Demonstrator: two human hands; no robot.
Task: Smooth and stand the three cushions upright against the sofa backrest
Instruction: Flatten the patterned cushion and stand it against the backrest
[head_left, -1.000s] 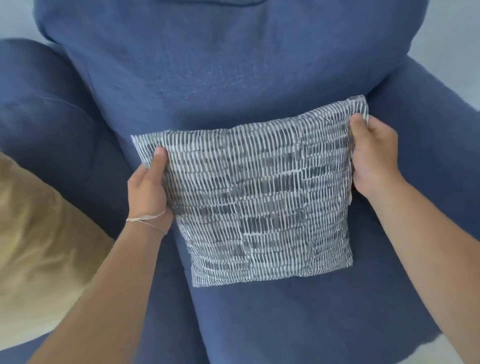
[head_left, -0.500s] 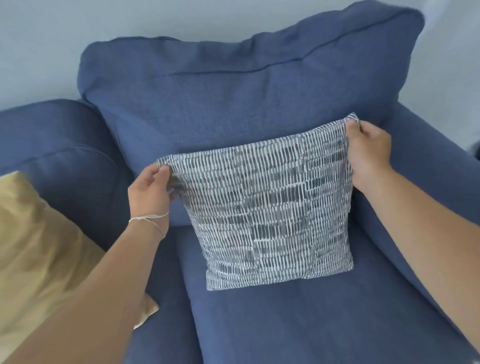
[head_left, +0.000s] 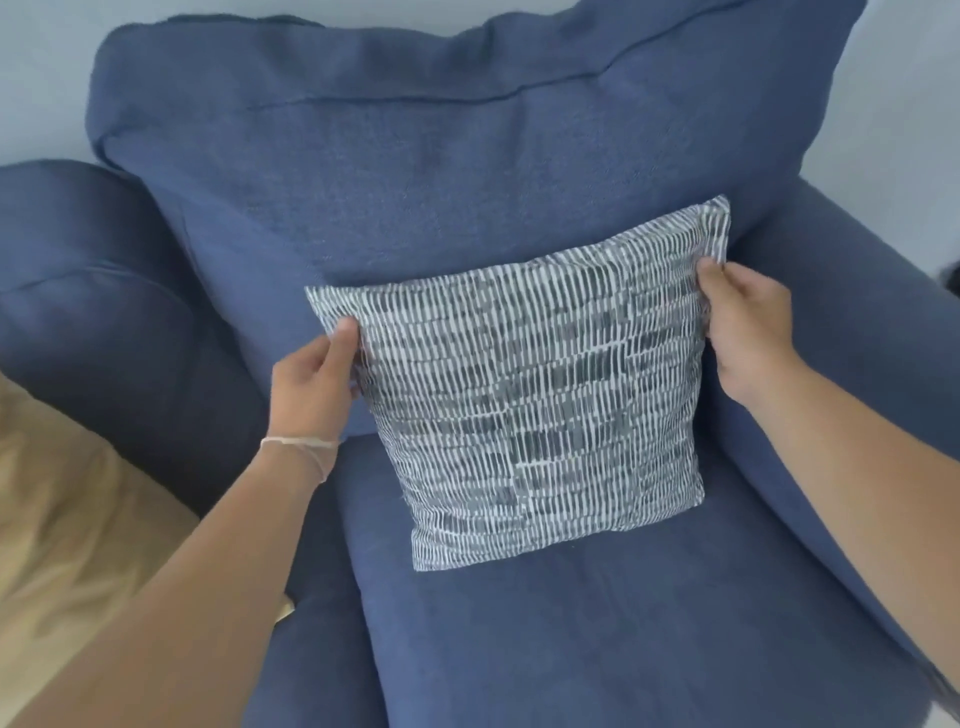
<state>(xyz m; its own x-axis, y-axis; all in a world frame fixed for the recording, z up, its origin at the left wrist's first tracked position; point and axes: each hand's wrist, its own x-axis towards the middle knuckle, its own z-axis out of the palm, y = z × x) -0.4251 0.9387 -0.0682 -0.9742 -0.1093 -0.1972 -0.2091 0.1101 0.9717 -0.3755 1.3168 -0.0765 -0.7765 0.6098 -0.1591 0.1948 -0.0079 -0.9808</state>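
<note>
Since half a second ago, both grips have been shifted down from the cushion (head_left: 535, 395) top corners: left hand (head_left: 317, 384) now pinched on the upper left edge, right hand (head_left: 748, 327) pinched on the upper right edge just below the corner.

Cushion seen standing on the seat (head_left: 597, 623), its lower edge on the fabric, its top leaning back toward the backrest (head_left: 415, 182); contact with the backrest cannot be confirmed. Cover pulled taut between the hands.

Step judged: smoothing and standing of this cushion, nearly done. Next move calls for a gentle release with the cushion settled against the backrest, so it is not tipped forward.

A tan cushion (head_left: 78, 519) is noted left of the seat, lying slumped, not yet stood. A third is not in view. No containers seen.
</note>
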